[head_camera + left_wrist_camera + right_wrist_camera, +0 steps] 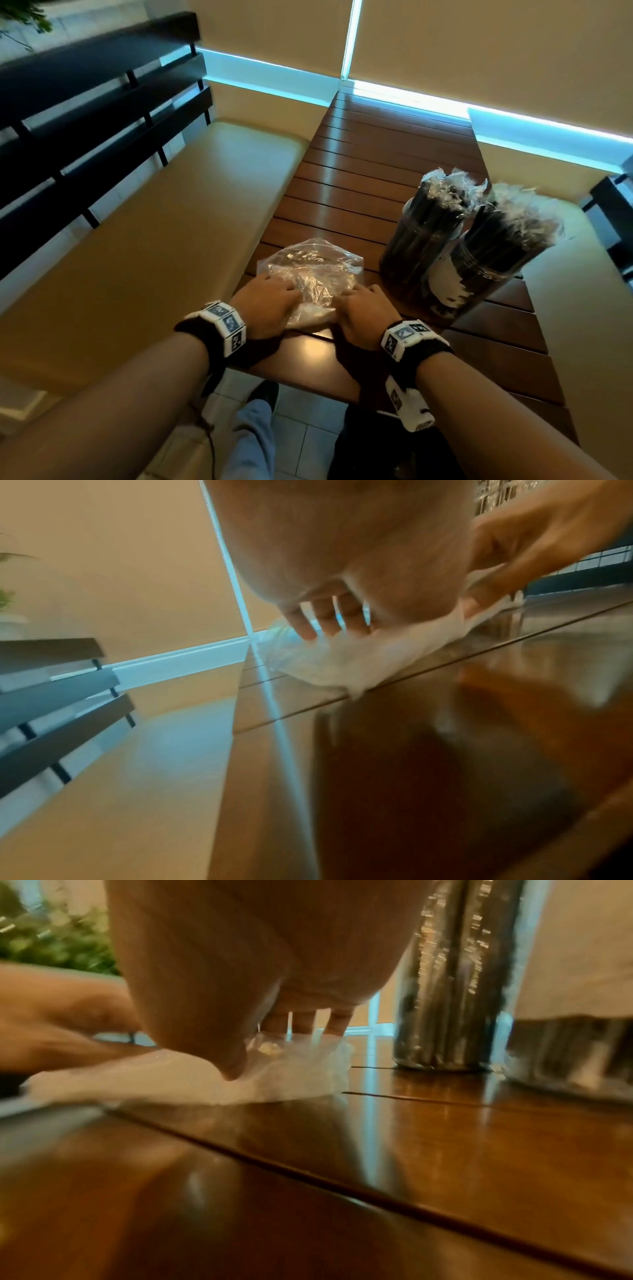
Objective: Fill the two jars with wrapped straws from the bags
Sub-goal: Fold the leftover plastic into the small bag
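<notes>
A crumpled clear plastic bag (308, 270) lies on the slatted wooden table (359, 164), near its front edge. My left hand (274, 294) presses on the bag's near left part and my right hand (359, 298) on its near right part. In the left wrist view the fingers (325, 620) come down onto the bag (342, 656). In the right wrist view the thumb and fingers (304, 1023) push the bag (171, 1080) against the table. Two jars (421, 240) (486, 260), packed with black wrapped straws, stand upright to the right. No straws show inside the bag.
Beige padded benches flank the table, the left one (171, 212) with a dark slatted backrest (85, 102). A blind-covered wall closes the far end. The jars (448, 988) stand just right of my right hand. My legs and tiled floor (301, 435) show below the table's front edge.
</notes>
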{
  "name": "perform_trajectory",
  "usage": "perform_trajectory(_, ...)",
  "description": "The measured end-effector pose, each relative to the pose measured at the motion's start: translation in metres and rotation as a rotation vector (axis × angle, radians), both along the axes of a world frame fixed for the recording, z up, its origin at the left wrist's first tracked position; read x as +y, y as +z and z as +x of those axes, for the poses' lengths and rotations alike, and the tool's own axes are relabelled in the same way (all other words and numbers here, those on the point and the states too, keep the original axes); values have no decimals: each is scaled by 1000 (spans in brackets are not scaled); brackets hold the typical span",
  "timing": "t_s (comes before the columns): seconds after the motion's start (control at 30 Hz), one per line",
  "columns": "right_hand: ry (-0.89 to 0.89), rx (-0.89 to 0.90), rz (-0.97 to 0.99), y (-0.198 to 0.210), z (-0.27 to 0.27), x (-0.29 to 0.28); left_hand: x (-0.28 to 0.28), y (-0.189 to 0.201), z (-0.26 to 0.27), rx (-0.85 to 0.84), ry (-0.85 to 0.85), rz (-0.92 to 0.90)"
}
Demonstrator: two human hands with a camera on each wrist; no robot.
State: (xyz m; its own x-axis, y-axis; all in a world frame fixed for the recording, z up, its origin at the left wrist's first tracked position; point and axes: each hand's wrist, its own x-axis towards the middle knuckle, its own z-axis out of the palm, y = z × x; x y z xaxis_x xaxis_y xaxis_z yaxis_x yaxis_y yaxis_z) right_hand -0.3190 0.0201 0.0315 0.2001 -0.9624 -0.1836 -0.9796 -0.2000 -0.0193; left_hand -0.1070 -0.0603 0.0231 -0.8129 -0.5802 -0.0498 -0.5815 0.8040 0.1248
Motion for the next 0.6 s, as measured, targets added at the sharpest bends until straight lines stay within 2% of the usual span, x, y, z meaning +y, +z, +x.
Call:
perform_trajectory(0.07, -149, -109, 42, 1, -3, -4, 2, 4, 11, 33, 28, 131)
perform_trajectory(0.17, -276, -195, 88, 2, -2, -9, 2, 11, 12, -12, 66, 160)
perform_trajectory(0.33, -360, -142, -15, -2, 8, -20, -13, 12, -9, -17, 280, 206)
perform_trajectory(0.43, -122, 64, -157, -6, 12, -22, -23, 7, -16, -31, 377, 259)
perform_trajectory(0.5, 29, 52, -141, -10, 14, -19, -26, 3, -18, -30, 493, 287)
perform_trajectory(0.53, 39, 12, -119, -12, 14, -17, -26, 1, -19, -39, 546, 267)
perform_trajectory(0.6, 19, -32, -74, -13, 11, -15, -23, 3, -22, -41, 555, 89)
